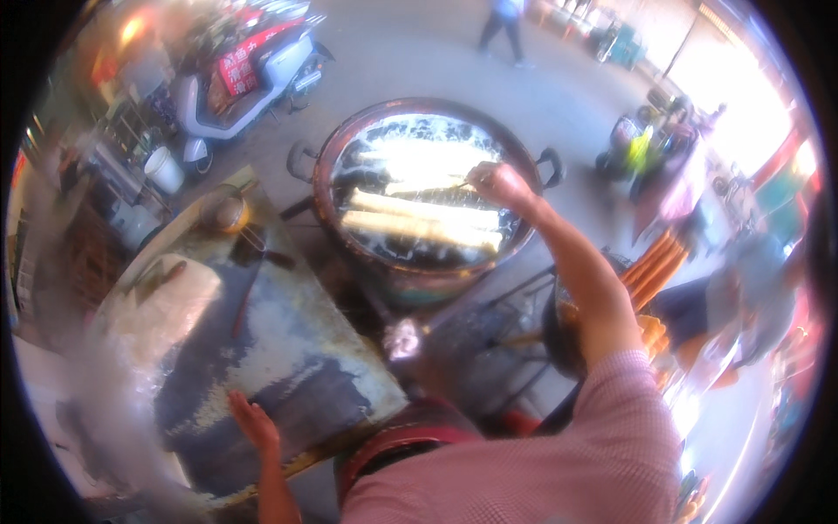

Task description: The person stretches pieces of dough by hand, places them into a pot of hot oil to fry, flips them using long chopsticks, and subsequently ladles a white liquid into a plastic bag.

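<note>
A wide metal pan (429, 262) of bubbling oil holds several long pale dough sticks (422, 229). My right hand (497, 185) is over the pan's right side, its fingers closed around a thin stick-like tool, perhaps chopsticks, whose tip lies by one of the dough sticks. Glare hides part of the oil. My left hand (252, 419) is held over the near edge of the floured work table (288, 367), fingers extended and nothing in it. A pale slab of dough (163, 295) lies at the table's left.
A strainer (226, 213) and a long thin tool (245, 298) lie on the table. Browned fried dough sticks (658, 265) stand at my right, near a person (753, 308). The pan's handles (551, 168) stick out. A scooter (255, 85) and a walking person (504, 26) are beyond.
</note>
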